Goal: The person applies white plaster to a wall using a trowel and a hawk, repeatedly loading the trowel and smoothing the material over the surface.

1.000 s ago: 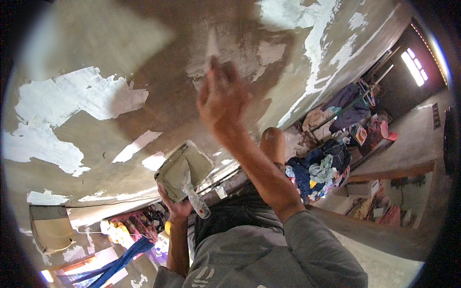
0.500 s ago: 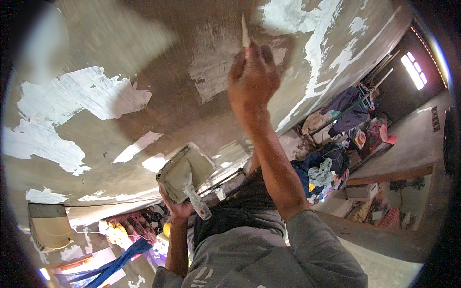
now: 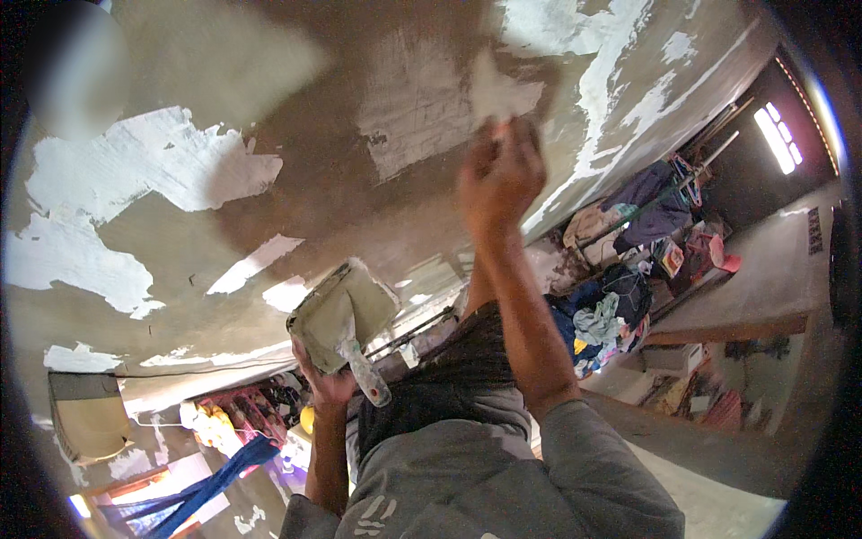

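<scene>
My left hand (image 3: 323, 377) grips a pale, putty-smeared square tray (image 3: 314, 316), with a paint-spattered trowel handle (image 3: 365, 377) lying across it. My right hand (image 3: 501, 175) is raised at the patchy grey-brown wall (image 3: 269, 72), closed on a putty knife (image 3: 489, 87) whose pale blade is blurred against the surface. Around it are a lighter scraped patch (image 3: 404, 126) and irregular white filler patches (image 3: 117, 180), partly in my arm's shadow.
Clothes hang from a rail (image 3: 646, 216) at right, above a heaped clothes pile (image 3: 597, 323). A recessed shelf (image 3: 682, 359) holds assorted items. At lower left are a beige box (image 3: 88, 413), colourful hanging items (image 3: 233, 413) and a blue cloth (image 3: 202, 490) across a window.
My right hand with the putty knife has swept rightward along the wall, rising and then dropping a little. The left hand and tray have barely moved.
</scene>
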The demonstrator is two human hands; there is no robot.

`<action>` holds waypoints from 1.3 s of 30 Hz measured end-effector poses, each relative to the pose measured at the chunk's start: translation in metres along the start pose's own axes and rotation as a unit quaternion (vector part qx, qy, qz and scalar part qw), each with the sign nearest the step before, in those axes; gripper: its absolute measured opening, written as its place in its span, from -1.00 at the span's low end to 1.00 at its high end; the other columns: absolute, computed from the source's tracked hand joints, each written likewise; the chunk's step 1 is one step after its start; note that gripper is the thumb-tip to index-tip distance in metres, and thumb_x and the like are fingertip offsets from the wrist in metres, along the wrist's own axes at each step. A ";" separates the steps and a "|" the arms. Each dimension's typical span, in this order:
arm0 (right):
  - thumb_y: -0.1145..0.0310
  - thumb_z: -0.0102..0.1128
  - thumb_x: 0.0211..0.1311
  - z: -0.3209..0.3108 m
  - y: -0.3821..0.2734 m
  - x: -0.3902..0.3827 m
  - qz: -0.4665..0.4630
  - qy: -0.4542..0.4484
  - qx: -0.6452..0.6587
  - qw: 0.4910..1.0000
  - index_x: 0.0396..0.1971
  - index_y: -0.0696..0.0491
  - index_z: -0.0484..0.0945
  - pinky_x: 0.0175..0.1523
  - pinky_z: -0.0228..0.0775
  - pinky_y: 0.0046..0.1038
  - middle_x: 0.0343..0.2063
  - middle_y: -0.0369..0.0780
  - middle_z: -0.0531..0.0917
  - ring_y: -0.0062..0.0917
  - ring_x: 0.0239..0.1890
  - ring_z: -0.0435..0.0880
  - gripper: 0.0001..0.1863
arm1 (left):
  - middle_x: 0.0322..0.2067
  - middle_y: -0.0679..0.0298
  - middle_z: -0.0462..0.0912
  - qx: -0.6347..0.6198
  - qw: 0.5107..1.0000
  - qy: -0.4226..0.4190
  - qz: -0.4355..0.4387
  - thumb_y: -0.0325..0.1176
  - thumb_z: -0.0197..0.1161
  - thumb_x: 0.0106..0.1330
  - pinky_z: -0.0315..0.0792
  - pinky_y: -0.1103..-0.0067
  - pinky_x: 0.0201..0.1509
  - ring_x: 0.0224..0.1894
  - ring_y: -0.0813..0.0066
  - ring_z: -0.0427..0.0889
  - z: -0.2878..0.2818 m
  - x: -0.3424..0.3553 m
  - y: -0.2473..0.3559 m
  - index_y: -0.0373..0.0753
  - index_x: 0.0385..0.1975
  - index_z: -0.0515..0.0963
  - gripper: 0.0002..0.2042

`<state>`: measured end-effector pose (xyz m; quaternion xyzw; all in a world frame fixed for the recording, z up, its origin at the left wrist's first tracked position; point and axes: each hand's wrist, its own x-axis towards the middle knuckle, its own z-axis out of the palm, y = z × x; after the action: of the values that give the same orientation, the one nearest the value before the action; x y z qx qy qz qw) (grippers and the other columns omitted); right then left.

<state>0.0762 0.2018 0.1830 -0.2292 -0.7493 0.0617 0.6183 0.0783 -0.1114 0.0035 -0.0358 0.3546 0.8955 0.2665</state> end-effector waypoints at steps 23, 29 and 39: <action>0.56 0.07 0.01 0.018 -0.057 -0.094 0.017 -0.084 0.168 0.982 -0.08 0.17 0.45 -0.40 0.33 -0.30 -0.52 -0.13 0.43 -0.26 -0.49 0.45 -0.62 | 0.17 0.28 0.27 -0.046 0.999 -0.004 -0.007 0.27 -0.03 0.16 0.27 0.17 0.16 0.17 0.20 0.30 -0.018 -0.012 0.016 -0.01 0.23 0.16 -0.30; 0.54 0.10 0.00 0.036 -0.054 -0.103 0.016 -0.068 0.138 0.988 -0.05 0.18 0.43 -0.39 0.34 -0.30 -0.50 -0.11 0.44 -0.25 -0.47 0.47 -0.59 | 0.17 0.28 0.27 -0.074 0.997 -0.011 -0.034 0.28 -0.01 0.14 0.28 0.17 0.13 0.16 0.21 0.30 -0.025 -0.011 0.015 -0.01 0.23 0.16 -0.28; 0.55 0.09 -0.02 0.031 -0.051 -0.102 0.039 -0.093 0.151 0.983 -0.01 0.17 0.39 -0.39 0.33 -0.30 -0.47 -0.14 0.43 -0.27 -0.45 0.45 -0.54 | 0.18 0.21 0.21 0.104 0.993 0.017 0.056 0.25 0.04 0.11 0.23 0.15 0.18 0.16 0.15 0.27 -0.005 -0.014 0.016 -0.03 0.23 0.13 -0.26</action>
<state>0.0460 0.1194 0.1034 -0.1557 -0.7759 0.2190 0.5708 0.0816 -0.1301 0.0132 -0.0034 0.4516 0.8666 0.2121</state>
